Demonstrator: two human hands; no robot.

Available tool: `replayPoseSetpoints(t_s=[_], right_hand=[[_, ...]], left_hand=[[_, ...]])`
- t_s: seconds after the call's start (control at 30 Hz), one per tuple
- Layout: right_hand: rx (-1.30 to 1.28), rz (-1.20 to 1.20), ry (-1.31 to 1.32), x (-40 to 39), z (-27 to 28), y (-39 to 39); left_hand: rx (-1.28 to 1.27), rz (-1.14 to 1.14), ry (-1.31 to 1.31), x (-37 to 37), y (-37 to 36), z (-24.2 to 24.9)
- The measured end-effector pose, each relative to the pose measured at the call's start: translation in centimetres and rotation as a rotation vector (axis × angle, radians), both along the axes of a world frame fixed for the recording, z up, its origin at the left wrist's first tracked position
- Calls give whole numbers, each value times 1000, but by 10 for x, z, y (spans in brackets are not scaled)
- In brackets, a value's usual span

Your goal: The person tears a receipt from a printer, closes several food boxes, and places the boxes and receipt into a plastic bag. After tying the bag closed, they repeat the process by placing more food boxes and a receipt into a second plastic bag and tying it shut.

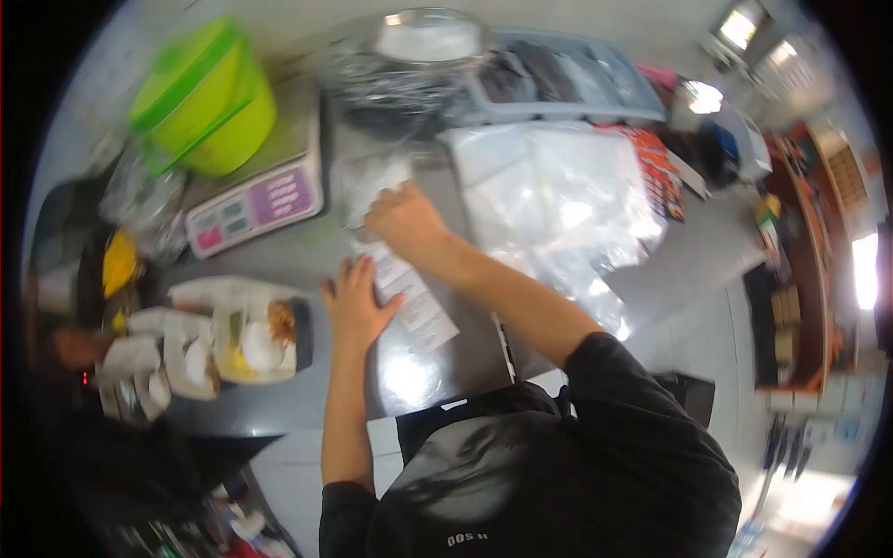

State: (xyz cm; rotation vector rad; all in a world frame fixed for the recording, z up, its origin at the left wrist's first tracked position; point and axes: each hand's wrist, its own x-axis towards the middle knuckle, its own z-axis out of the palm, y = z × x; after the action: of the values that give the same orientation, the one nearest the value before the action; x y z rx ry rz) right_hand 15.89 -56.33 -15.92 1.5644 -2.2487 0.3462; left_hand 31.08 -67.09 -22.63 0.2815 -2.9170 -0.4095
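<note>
My left hand (pixel 361 302) lies flat on the metal table with its fingers spread, at the left edge of a long printed paper slip (pixel 417 304). Just above it, my right hand (pixel 406 221) is closed at the slip's upper end, blurred by motion. A small clear plastic bag (pixel 366 179) lies right beside the right hand's knuckles. What the right fingers pinch is hidden from me.
A pink-and-white scale (pixel 256 209) and a lime-green bucket (pixel 209 107) stand at the left. Several food containers (pixel 251 349) sit nearer. Clear plastic bags (pixel 549 181), a grey cutlery tray (pixel 567 112) and a metal bowl (pixel 430 37) lie beyond. A person's hand (pixel 79 349) appears far left.
</note>
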Motion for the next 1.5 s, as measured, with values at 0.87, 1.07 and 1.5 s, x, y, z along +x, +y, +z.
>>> replayPoseSetpoints(t_s=[0.87,1.07,1.5], right_hand=[[34,-316,-333,-156,-54,357],[-216,-633,-411,-123,-15,334],[-234,-514,-207,-124,2,295]], left_hand=[[523,-492,203,-14,207,35],[582,-390,242,-16,201,51],[79,-487,352,-159,264,19]])
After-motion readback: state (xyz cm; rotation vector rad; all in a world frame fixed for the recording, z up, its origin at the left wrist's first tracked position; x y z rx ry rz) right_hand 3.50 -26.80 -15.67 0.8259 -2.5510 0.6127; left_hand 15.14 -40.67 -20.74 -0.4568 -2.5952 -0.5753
